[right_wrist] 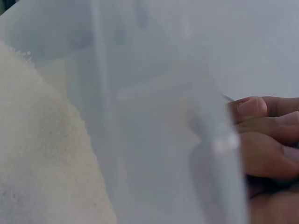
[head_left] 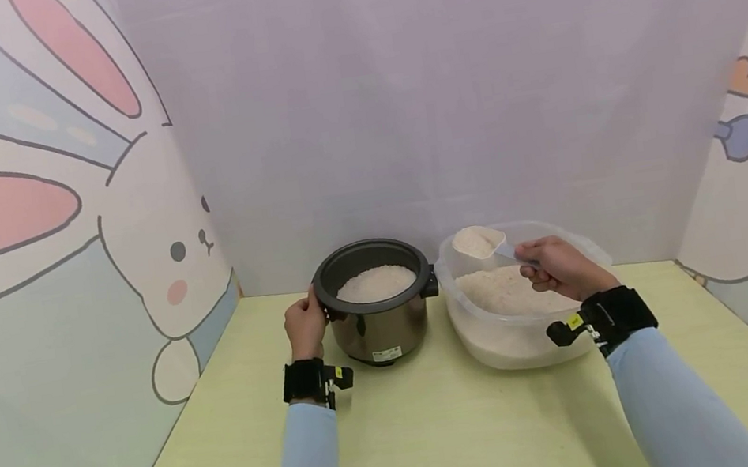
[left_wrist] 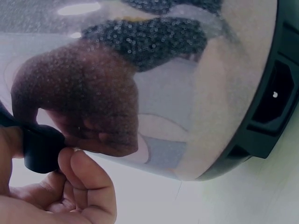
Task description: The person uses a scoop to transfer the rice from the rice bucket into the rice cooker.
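In the head view my left hand (head_left: 306, 327) grips the side handle of a dark brown rice cooker (head_left: 382, 332) with rice (head_left: 377, 284) inside. The left wrist view shows the thumb and curled fingers around that black handle (left_wrist: 43, 148). My right hand (head_left: 558, 265) holds a scoop (head_left: 504, 250) by its grey-blue handle. Heaped rice fills the scoop's bowl, which is raised above the back of a clear plastic tub (head_left: 498, 352). More rice (right_wrist: 42, 140) lies in the tub. In the right wrist view the tub's wall hides the scoop and part of the fingers.
Cooker and tub stand side by side on a pale green table (head_left: 439, 440), close to the lilac back wall (head_left: 399, 102). Side panels with cartoon animals border the table at left and right. A second black handle (head_left: 429, 281) juts from the cooker toward the tub.
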